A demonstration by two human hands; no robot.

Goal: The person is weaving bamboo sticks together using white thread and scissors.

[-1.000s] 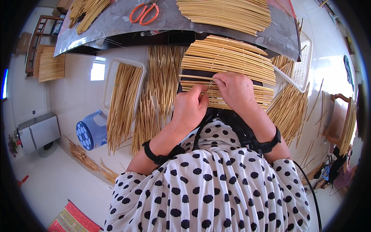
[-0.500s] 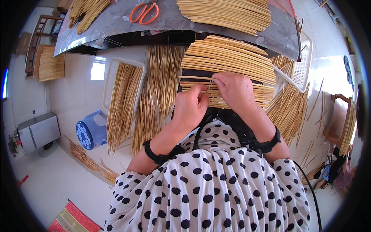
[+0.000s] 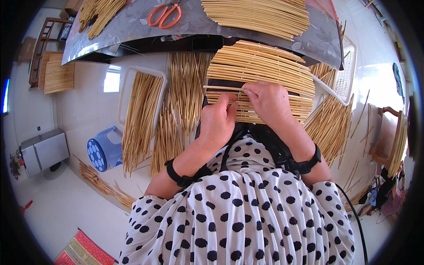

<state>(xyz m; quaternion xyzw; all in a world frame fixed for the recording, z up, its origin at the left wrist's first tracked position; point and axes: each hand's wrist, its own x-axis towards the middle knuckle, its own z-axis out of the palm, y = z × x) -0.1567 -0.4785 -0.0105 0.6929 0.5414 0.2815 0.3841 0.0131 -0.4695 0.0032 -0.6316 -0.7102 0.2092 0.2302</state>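
Note:
A mat of thin, straw-coloured sticks (image 3: 260,66) lies over my lap, its far edge near the table. Toward its near side, a gap shows dark cloth between the sticks. My left hand (image 3: 217,121) is closed in a pinch on a thin pale string (image 3: 239,96) at this gap. Close beside it, my right hand (image 3: 270,105) is closed too, thumb and forefinger pressed together at a single stick (image 3: 223,88) along the gap's far side. Its fingertips also meet the string's upper end; whether they pinch stick, string or both is hard to see.
The table (image 3: 128,31) ahead holds orange-handled scissors (image 3: 165,15), another stick mat (image 3: 256,15) and a stick bundle (image 3: 104,17). Left on the floor are a white basket of sticks (image 3: 143,110) and a blue stool (image 3: 104,148). Loose sticks (image 3: 329,128) and a white basket (image 3: 344,79) lie right.
My left hand has shifted slightly, and the string between my hands has changed its shape a little. My right hand stays almost in place.

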